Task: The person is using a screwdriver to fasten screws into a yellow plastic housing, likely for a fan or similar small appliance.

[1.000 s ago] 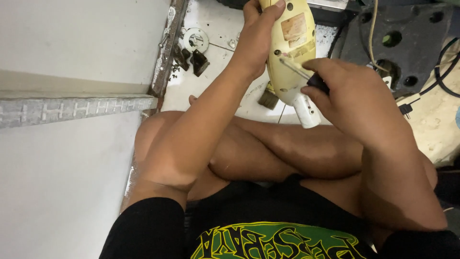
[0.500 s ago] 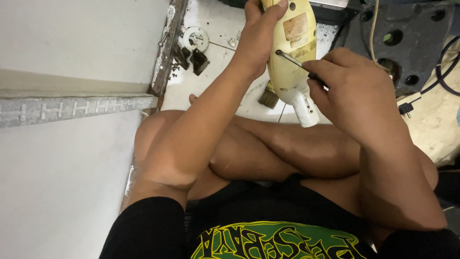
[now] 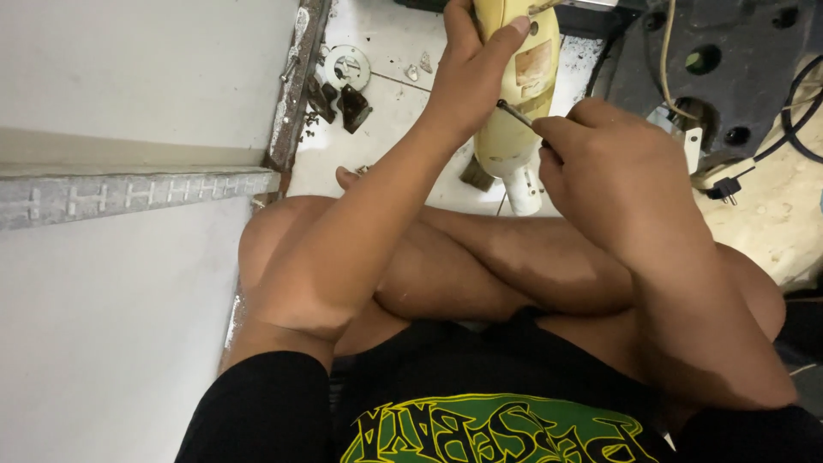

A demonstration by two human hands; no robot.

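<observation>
Head view, only view. Person sits cross-legged on the tiled floor [image 3: 386, 64], looking down at both hands.

Left hand [image 3: 471, 73] at 12 o'clock, fingers wrapped tight around a pale yellow handheld appliance [image 3: 523, 94], thumb lying on its face near a tan label patch. Appliance hangs nose-down above the crossed legs, white tip [image 3: 523, 193] pointing to 6 o'clock, top end cut off by the frame edge.

Right hand [image 3: 613, 171] at 1 o'clock, just right of the appliance, fingers closed on a thin dark screwdriver [image 3: 517, 114]. Shaft angles up toward 10 o'clock, tip touching or nearly touching the yellow casing; exact contact too small to tell.

Rest: round white disc part [image 3: 347, 64] and small dark metal pieces [image 3: 351, 107] on the floor at 11 o'clock, beside a grimy wall edge [image 3: 291, 94]. Dark metal plate with holes [image 3: 729, 60] at 2 o'clock, cable and plug [image 3: 727, 184] near it. Grey panel [image 3: 129, 197] fills the left.

Risks, judged: appliance is held in the air with nothing bracing it, so a tip slip off the casing could jab the left thumb or palm close by. Any loose screw would drop onto the legs or floor and get lost among the scattered parts. Hard sideways prying could crack the plastic shell.
</observation>
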